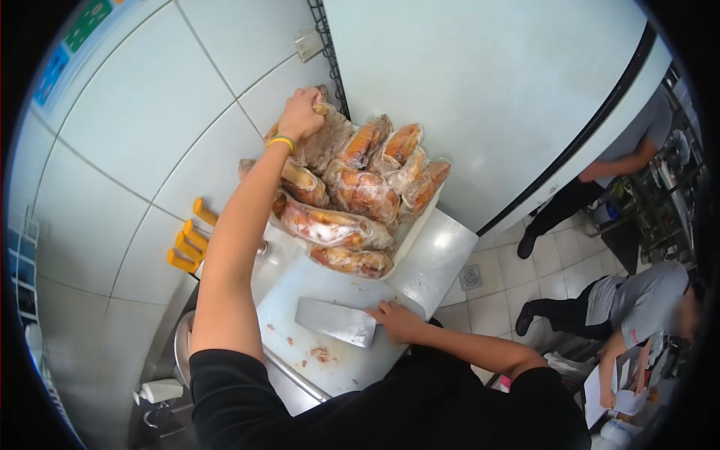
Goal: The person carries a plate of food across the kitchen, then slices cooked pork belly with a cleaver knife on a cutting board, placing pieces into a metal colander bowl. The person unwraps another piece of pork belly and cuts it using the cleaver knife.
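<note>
My left hand (302,114) reaches to the far left of a pile of roast meat pieces (360,191) in clear plastic wrap. Its fingers curl over a wrapped piece (330,139) at the back; their tips are partly hidden. Down on the white cutting board (281,345), a cleaver (334,321) lies with its broad blade flat. My right hand (399,322) is closed at the cleaver's right end, and its handle is hidden under the hand. Small meat scraps (322,355) are scattered near the blade.
Several yellow-handled tools (187,244) stand by the tiled wall at left. A large white door or panel (480,97) rises behind the pile. A metal sheet (435,259) borders the board. At right, one person (630,150) stands and another (637,307) bends over papers.
</note>
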`<control>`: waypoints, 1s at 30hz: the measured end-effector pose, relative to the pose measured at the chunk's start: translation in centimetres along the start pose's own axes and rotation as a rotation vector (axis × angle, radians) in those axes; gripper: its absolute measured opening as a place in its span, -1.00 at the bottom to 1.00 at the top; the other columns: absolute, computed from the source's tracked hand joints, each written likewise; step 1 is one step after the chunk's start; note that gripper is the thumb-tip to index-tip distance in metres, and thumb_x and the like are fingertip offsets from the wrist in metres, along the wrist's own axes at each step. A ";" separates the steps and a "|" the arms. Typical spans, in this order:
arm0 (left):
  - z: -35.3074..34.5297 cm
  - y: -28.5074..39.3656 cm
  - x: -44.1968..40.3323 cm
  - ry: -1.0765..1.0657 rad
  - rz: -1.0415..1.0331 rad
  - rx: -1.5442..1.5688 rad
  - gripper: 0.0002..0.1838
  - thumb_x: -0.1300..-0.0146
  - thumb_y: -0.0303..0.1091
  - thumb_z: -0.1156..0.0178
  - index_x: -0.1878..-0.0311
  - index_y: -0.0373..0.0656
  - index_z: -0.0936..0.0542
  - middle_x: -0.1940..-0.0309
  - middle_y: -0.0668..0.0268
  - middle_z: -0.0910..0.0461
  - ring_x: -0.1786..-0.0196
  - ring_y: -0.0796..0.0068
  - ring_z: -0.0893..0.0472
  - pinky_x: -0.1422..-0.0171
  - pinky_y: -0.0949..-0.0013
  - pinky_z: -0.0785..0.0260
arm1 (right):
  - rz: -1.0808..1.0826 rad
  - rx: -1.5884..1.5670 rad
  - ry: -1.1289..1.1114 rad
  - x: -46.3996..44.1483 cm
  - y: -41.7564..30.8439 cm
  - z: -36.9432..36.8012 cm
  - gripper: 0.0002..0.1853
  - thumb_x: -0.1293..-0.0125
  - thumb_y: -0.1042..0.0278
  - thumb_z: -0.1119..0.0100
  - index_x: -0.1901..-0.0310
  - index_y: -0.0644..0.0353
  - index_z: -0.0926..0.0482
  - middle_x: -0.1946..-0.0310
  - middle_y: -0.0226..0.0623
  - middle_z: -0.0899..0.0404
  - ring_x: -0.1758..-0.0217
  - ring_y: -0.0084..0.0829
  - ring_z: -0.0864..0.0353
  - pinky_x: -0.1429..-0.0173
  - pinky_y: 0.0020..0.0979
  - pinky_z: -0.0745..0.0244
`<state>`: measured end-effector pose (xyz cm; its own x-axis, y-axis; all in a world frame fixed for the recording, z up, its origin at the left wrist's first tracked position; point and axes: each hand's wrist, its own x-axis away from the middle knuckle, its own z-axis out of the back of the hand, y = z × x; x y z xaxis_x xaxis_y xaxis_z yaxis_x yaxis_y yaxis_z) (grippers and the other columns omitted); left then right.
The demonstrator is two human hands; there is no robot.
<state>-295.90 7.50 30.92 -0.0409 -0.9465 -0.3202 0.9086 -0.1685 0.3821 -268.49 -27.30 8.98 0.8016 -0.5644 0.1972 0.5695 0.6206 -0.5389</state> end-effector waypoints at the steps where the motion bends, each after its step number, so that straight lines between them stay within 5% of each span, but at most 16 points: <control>1: 0.6 -0.3 0.6 0.011 0.006 0.007 -0.61 0.08 -0.38 -0.20 0.09 -0.03 -0.47 0.00 0.08 -0.46 -0.08 -0.14 -0.44 -0.14 -0.01 -0.39 | 0.001 0.013 -0.006 0.2 -0.3 0.0 -0.31 -0.10 0.53 -0.03 -0.36 0.09 -0.34 0.03 -0.11 -0.39 0.00 -0.08 -0.47 -0.08 -0.20 -0.47; 4: 1.4 -0.1 0.9 -0.035 -0.055 -0.024 -0.57 0.09 -0.33 -0.21 0.05 0.00 -0.47 0.00 0.09 -0.46 -0.10 -0.13 -0.45 -0.13 -0.02 -0.41 | -0.066 0.052 0.030 0.3 -1.2 -0.6 -0.25 -0.03 0.53 -0.13 -0.37 0.10 -0.32 -0.01 -0.09 -0.39 -0.04 -0.08 -0.48 -0.02 -0.18 -0.49; 10: -2.3 8.4 -4.7 -0.326 -0.120 -0.719 -0.43 0.02 -0.16 -0.26 -0.17 0.10 -0.55 -0.18 0.14 -0.50 -0.24 -0.01 -0.48 -0.22 -0.34 -0.34 | -0.087 0.037 0.098 0.2 -0.4 -1.9 -0.28 -0.06 0.52 -0.09 -0.36 0.10 -0.32 0.00 -0.12 -0.40 -0.05 -0.10 -0.48 -0.05 -0.16 -0.45; 13: -8.5 8.7 -9.3 -0.562 -0.045 -1.120 -0.55 -0.14 -0.08 -0.26 -0.13 0.13 -0.63 -0.15 0.24 -0.58 -0.18 0.05 -0.56 -0.22 -0.28 -0.36 | -0.071 0.001 0.125 0.4 0.3 -2.1 -0.37 -0.17 0.46 0.00 -0.36 0.11 -0.34 0.03 -0.17 -0.41 -0.04 -0.17 -0.47 -0.03 -0.22 -0.45; 15: -12.6 7.5 -11.8 -1.056 0.302 -1.405 -0.52 -0.22 -0.08 -0.23 -0.22 0.10 -0.58 -0.24 0.30 -0.55 -0.20 0.03 -0.56 -0.25 -0.42 -0.27 | -0.061 -0.103 0.107 0.6 1.3 -1.9 -0.38 -0.18 0.46 0.00 -0.36 0.10 -0.34 0.04 -0.19 -0.41 -0.04 -0.18 -0.47 -0.03 -0.23 -0.46; 16: -13.0 7.5 -10.6 -1.103 0.306 -1.437 -0.52 -0.22 -0.08 -0.23 -0.22 0.10 -0.58 -0.24 0.30 -0.55 -0.20 0.03 -0.56 -0.25 -0.42 -0.27 | -0.046 -0.175 0.103 0.5 1.2 -1.9 -0.38 -0.19 0.47 -0.01 -0.36 0.10 -0.35 0.04 -0.20 -0.41 -0.03 -0.19 -0.47 -0.03 -0.25 -0.46; 18: -12.6 8.6 -10.5 -0.820 0.263 -1.390 -0.58 -0.26 -0.13 -0.25 -0.20 0.14 -0.59 -0.20 0.44 -0.57 -0.18 0.06 -0.58 -0.22 -0.43 -0.30 | 0.009 -0.225 0.081 0.6 1.5 -0.8 -0.38 -0.18 0.50 -0.01 -0.35 0.09 -0.36 0.05 -0.21 -0.42 -0.02 -0.21 -0.47 -0.02 -0.26 -0.46; 19: -14.5 7.0 -13.2 -1.047 0.571 -1.397 -0.52 -0.18 -0.15 -0.35 -0.20 0.15 -0.59 -0.21 0.40 -0.57 -0.17 0.16 -0.59 -0.24 -0.20 -0.40 | 0.041 -0.224 0.056 0.6 2.0 -0.5 -0.38 -0.18 0.52 -0.02 -0.35 0.09 -0.37 0.06 -0.22 -0.42 -0.01 -0.22 -0.47 -0.02 -0.27 -0.47; 20: -16.2 4.4 -14.1 -1.059 0.568 -1.410 -0.52 -0.18 -0.15 -0.35 -0.20 0.15 -0.59 -0.21 0.40 -0.57 -0.17 0.16 -0.59 -0.24 -0.20 -0.40 | 0.043 -0.241 0.055 0.7 2.3 -0.9 -0.38 -0.18 0.52 -0.02 -0.35 0.09 -0.37 0.06 -0.22 -0.42 -0.01 -0.22 -0.47 -0.02 -0.27 -0.47; 22: -16.9 2.0 -14.3 -1.170 0.484 -1.325 -0.47 -0.12 -0.05 -0.38 -0.19 0.13 -0.60 -0.17 0.31 -0.59 -0.17 0.18 -0.59 -0.25 -0.10 -0.40 | 0.111 -0.230 0.238 1.0 2.7 -1.7 -0.34 -0.12 0.58 0.00 -0.35 0.12 -0.39 0.16 -0.24 -0.40 0.11 -0.27 -0.43 -0.03 -0.33 -0.42; 26: -15.9 -0.1 -14.8 -1.318 0.374 -1.196 -0.38 -0.03 0.10 -0.41 -0.17 0.11 -0.62 -0.12 0.19 -0.62 -0.17 0.20 -0.59 -0.27 0.06 -0.40 | 0.185 -0.295 0.153 1.4 4.1 -0.9 -0.33 -0.11 0.58 -0.01 -0.36 0.14 -0.38 0.12 -0.22 -0.41 0.09 -0.27 -0.43 -0.03 -0.32 -0.42; 28: -13.8 -0.5 -15.0 -1.558 0.212 -1.125 -0.23 0.11 0.09 -0.51 -0.22 0.02 -0.59 -0.08 0.17 -0.63 -0.17 0.21 -0.58 -0.29 0.20 -0.39 | 0.189 -0.339 0.154 1.6 3.9 -0.2 -0.37 -0.14 0.61 -0.02 -0.32 0.15 -0.40 0.05 -0.15 -0.41 -0.02 -0.17 -0.45 -0.07 -0.28 -0.46; 29: -12.5 -1.0 -14.0 -1.563 0.233 -1.143 -0.23 0.11 0.09 -0.51 -0.22 0.02 -0.59 -0.08 0.17 -0.63 -0.17 0.21 -0.58 -0.29 0.20 -0.39 | 0.210 -0.353 0.161 1.8 3.6 -0.3 -0.37 -0.14 0.61 -0.02 -0.32 0.15 -0.40 0.05 -0.15 -0.41 -0.02 -0.17 -0.45 -0.07 -0.28 -0.46; 30: -10.8 -1.2 -12.0 -1.254 0.135 -1.156 -0.16 0.15 0.05 -0.53 -0.26 -0.07 -0.54 -0.15 0.05 -0.56 -0.21 0.15 -0.55 -0.30 0.16 -0.38 | 0.203 -0.396 0.183 1.9 3.7 -0.7 -0.38 -0.14 0.62 0.00 -0.32 0.16 -0.40 0.05 -0.15 -0.42 -0.03 -0.18 -0.44 -0.07 -0.28 -0.45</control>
<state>-292.02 22.05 24.98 0.2917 -0.6514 0.7004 0.7152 -0.3376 -0.6119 -265.00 -26.47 6.79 0.8243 -0.5615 -0.0724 0.2631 0.4932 -0.8292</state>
